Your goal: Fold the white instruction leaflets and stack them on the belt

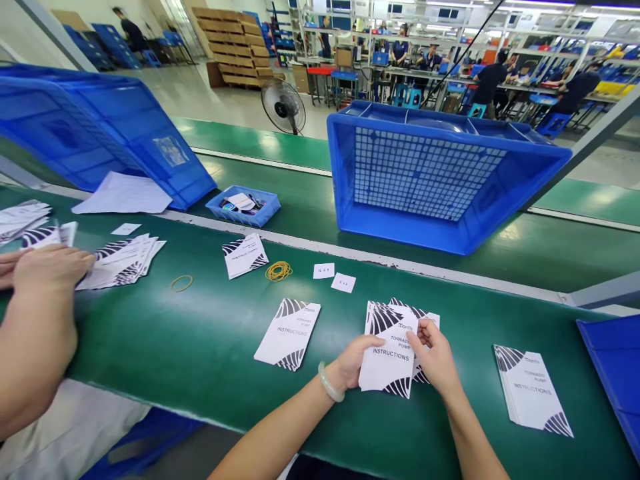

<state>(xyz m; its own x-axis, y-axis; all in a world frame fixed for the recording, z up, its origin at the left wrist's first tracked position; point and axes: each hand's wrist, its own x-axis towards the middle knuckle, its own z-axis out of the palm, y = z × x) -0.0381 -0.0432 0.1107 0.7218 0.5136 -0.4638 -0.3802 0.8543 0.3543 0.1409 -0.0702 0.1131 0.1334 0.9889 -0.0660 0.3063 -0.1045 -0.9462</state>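
Observation:
My left hand [354,363] and my right hand [436,357] both grip a fanned stack of white instruction leaflets [393,350] printed "TORNADO PUMP INSTRUCTIONS", held just above the green table [200,347]. The left hand pinches the stack's left edge, with a pale bangle on its wrist. The right hand's fingers curl over the top right. One more leaflet pile [289,332] lies to the left and another [533,390] to the right.
A co-worker's hands [45,267] at the far left rest on spread leaflets [123,261]. Yellow rubber bands [278,271], a single band [181,283] and two paper slips [334,276] lie on the table. Blue crates [430,180] and a small blue tray [243,205] stand behind.

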